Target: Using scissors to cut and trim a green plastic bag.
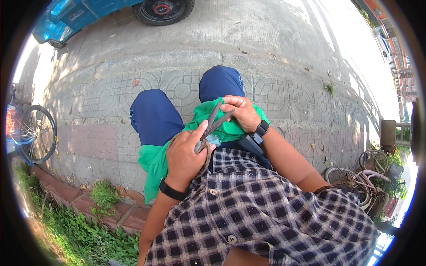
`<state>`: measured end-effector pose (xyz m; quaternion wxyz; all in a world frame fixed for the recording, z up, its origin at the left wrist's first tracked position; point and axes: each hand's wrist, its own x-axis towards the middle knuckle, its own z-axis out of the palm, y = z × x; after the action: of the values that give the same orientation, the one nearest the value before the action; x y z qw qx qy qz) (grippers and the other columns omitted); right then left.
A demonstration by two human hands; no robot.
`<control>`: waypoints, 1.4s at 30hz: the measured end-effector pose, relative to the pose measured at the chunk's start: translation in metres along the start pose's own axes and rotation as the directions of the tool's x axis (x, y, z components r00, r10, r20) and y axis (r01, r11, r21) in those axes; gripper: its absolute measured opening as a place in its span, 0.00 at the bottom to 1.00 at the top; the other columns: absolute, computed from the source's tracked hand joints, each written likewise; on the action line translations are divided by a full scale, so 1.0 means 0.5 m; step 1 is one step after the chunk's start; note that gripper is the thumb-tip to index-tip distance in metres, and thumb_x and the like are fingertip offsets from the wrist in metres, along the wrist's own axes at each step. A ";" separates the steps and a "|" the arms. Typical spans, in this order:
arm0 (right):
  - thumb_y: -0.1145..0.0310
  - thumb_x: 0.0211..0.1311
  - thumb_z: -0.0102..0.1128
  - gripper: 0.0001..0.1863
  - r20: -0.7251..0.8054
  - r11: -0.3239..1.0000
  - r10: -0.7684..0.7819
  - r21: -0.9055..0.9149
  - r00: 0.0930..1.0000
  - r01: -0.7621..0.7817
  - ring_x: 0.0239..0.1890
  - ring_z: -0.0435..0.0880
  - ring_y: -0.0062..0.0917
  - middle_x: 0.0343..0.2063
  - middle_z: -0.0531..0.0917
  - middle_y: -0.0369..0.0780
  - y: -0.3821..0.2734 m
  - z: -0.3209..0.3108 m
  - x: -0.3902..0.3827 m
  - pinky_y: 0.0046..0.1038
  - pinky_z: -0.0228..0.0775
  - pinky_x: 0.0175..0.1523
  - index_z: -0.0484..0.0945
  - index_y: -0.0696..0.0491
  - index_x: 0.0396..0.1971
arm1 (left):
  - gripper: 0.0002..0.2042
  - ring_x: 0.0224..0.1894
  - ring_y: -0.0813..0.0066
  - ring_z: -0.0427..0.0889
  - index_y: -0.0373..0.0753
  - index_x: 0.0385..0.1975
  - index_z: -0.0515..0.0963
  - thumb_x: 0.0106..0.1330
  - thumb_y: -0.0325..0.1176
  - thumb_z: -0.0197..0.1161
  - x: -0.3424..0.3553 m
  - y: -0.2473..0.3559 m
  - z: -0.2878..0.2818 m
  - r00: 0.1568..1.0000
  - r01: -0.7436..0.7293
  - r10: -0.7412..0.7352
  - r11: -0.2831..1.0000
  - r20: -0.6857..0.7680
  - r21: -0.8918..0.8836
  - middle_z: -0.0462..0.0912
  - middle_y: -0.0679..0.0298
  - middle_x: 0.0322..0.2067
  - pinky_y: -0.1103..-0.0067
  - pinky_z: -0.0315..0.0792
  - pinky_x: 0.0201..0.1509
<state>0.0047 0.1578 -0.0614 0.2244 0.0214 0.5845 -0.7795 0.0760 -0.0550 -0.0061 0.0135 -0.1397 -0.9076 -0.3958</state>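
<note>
Over my lap lies a green cloth (153,162), bunched up between my hands and hanging down past my left thigh. My left hand (184,155) is closed around the handles of a pair of dark metal scissors (221,121); the handles look wrapped in brown cord. The two blades are spread apart and point away from me, over the cloth. At the blade tips, my right hand (243,113) pinches a fold of the green cloth between thumb and fingers. A small pale blue piece (214,139) shows beside the scissor handles; its kind is unclear.
My knees in blue trousers (155,113) flank the work. Patterned paving (284,95) lies beyond. A blue vehicle (73,15) stands at the far left, a bicycle wheel (37,134) at the left, and bicycles (364,179) at the right. A brick edging (84,206) borders plants.
</note>
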 end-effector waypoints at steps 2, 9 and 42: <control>0.67 0.61 0.61 0.09 0.003 1.000 0.020 -0.008 1.000 -0.020 0.25 0.73 0.10 0.28 0.81 0.29 0.001 -0.001 0.000 0.14 0.66 0.32 0.81 0.54 0.38 | 0.30 0.28 0.66 0.74 0.47 0.55 0.75 0.46 0.34 0.74 0.000 -0.001 0.000 1.000 0.001 -0.001 1.000 0.000 -0.004 0.75 0.63 0.25 0.73 0.69 0.34; 0.67 0.61 0.61 0.08 0.002 0.997 0.020 0.078 1.000 -0.020 0.26 0.74 0.11 0.29 0.82 0.29 0.010 -0.006 0.003 0.15 0.67 0.32 0.82 0.53 0.38 | 0.30 0.28 0.66 0.75 0.47 0.54 0.75 0.46 0.34 0.74 -0.001 0.000 0.000 1.000 -0.010 0.010 1.000 -0.002 -0.002 0.75 0.63 0.25 0.73 0.69 0.34; 0.70 0.61 0.60 0.07 -0.022 0.999 -0.035 0.013 0.999 0.035 0.25 0.73 0.10 0.29 0.76 0.28 -0.004 0.007 0.011 0.15 0.67 0.31 0.81 0.53 0.38 | 0.32 0.29 0.68 0.75 0.47 0.55 0.75 0.44 0.31 0.74 -0.002 0.001 -0.003 0.998 0.059 -0.059 0.997 0.002 0.049 0.76 0.63 0.28 0.75 0.69 0.33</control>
<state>-0.0002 0.1532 -0.0601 0.2040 0.0213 0.5821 -0.7868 0.0771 -0.0560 -0.0046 0.0034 -0.1132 -0.9207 -0.3735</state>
